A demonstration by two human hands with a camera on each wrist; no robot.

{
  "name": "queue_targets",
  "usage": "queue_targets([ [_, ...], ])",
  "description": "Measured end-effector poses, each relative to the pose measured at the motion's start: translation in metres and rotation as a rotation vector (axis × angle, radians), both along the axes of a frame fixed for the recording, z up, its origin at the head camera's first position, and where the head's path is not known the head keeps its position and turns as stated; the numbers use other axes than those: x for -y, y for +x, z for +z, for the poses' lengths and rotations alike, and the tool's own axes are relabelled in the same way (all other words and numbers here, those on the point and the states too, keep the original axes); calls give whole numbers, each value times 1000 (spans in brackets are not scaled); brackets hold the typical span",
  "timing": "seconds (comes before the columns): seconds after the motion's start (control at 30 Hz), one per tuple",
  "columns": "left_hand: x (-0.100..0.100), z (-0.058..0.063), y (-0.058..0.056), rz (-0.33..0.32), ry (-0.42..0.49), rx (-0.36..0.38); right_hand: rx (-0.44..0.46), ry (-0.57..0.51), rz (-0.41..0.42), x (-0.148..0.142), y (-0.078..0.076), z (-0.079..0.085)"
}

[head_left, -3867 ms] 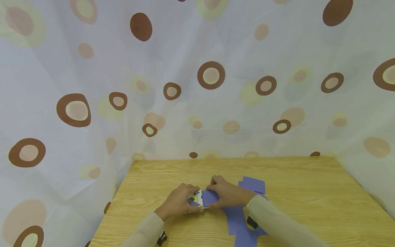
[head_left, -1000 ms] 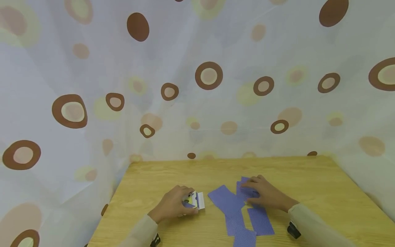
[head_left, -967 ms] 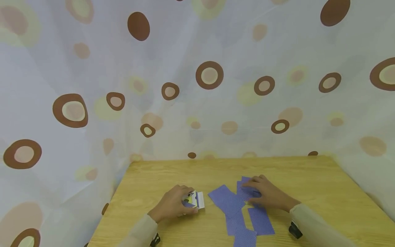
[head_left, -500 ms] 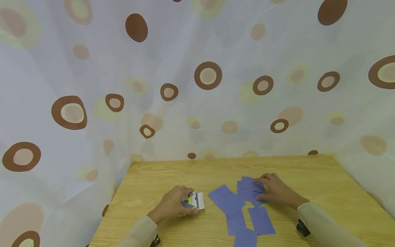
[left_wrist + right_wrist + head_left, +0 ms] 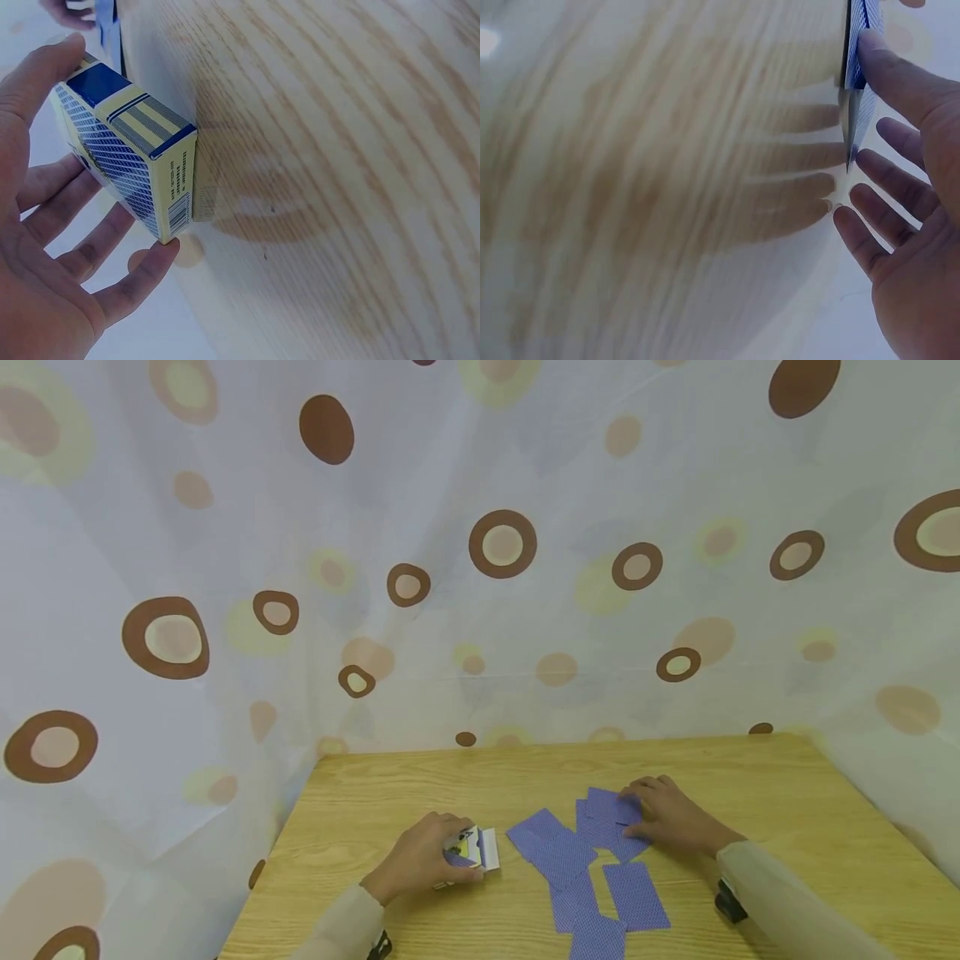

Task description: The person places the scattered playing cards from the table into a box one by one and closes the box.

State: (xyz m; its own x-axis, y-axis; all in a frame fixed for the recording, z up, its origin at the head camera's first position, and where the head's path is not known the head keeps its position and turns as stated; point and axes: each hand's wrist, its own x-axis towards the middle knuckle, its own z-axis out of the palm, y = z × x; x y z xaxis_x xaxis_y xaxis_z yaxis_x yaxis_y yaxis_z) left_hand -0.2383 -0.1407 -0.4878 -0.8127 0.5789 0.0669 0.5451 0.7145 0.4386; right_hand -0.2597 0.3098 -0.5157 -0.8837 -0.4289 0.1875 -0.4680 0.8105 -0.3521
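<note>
My left hand (image 5: 426, 853) grips a small playing-card box (image 5: 124, 142) between thumb and fingers, on the left of the table. The box's white flap (image 5: 489, 849) stands open toward the right. Blue-backed playing cards (image 5: 564, 858) lie face down in a loose, overlapping spread right of the box. At the spread's upper right, my right hand (image 5: 671, 818) rests its thumb and fingertips on the edges of the cards (image 5: 615, 807) there. In the right wrist view its fingers (image 5: 900, 180) look loosely extended, and the cards appear edge-on.
The wooden table (image 5: 390, 785) runs back to a white curtain (image 5: 450, 485) with brown and beige circles, which hangs behind and along both sides. A gap among the cards shows bare wood in the middle of the spread.
Earlier both hands were at the box, with cards at its open end. The right hand has since moved right to the upper cards, and more cards lie spread. The left hand still holds the box.
</note>
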Motion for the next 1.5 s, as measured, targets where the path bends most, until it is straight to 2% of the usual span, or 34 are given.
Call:
queue_targets([
  [0.13,-1,1,0,-4,-2,-4,44,-20,-18,1,-5,2],
  [0.37,-1,-1,-1,-9,-11,-18,222,-65,-99,2,-5,11],
  [0.53,-1,-4,-1,-11,-12,-21,270,-91,-123,-1,-4,11],
  [1.03,-3,-2,-1,-20,-30,-38,189,-58,-81,-3,-3,14],
  [1.23,-2,-3,-1,-15,-33,-28,137,-29,-71,-5,-2,11],
  [1.37,-2,-4,-2,-16,-30,-25,97,-25,-55,-7,-1,11],
  [1.5,-2,-4,-2,-12,-29,-29,93,-40,-54,-9,1,12],
])
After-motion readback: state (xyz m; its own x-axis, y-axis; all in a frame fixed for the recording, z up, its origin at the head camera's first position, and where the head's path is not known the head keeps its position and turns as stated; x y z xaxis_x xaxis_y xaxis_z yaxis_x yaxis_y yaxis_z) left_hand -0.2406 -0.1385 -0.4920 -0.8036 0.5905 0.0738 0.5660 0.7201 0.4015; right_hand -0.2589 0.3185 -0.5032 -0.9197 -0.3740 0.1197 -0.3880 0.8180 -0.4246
